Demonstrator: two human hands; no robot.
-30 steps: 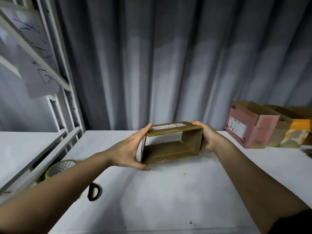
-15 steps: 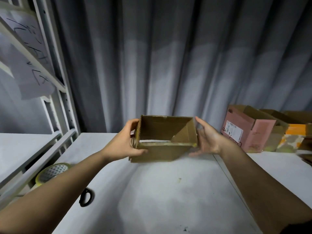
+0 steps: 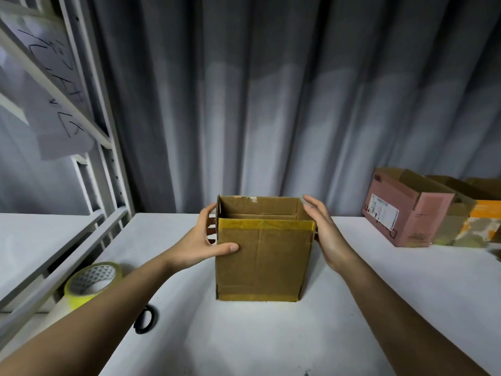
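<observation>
Since a second ago the cardboard box [image 3: 263,256] has turned: it lay on its side with the opening toward us, was tipped up in the air, and now stands upright with the open top up. It sits mid-surface on the white table [image 3: 379,308], between both hands.

Left hand [image 3: 200,245] grips the left front corner, thumb flat across the front face and fingers curled round the left wall. Right hand [image 3: 325,234] is flat, fingers straight and close together, palm against the right wall near the top rim; nothing is curled there. We judge the two-sided hold squares the box and steadies it after the turn, ready for filling or taping. Yellowish tape runs along the front top edge and the bottom edge, so the base looks already sealed.

Tape roll [image 3: 92,280] sits at the table's left edge beside the rack [image 3: 108,158], near the left forearm, handy for sealing. Black ring [image 3: 145,320] lies below that forearm; maybe a scissors handle, we cannot tell. Pink carton [image 3: 406,213] lies open at the far right, well apart, with more cartons behind it.

Writing: the white label [image 3: 383,213] on the pink carton carries print too small to read. Paper sheet [image 3: 54,109] hanging on the rack has black handwritten strokes we cannot read. No brand is readable.
</observation>
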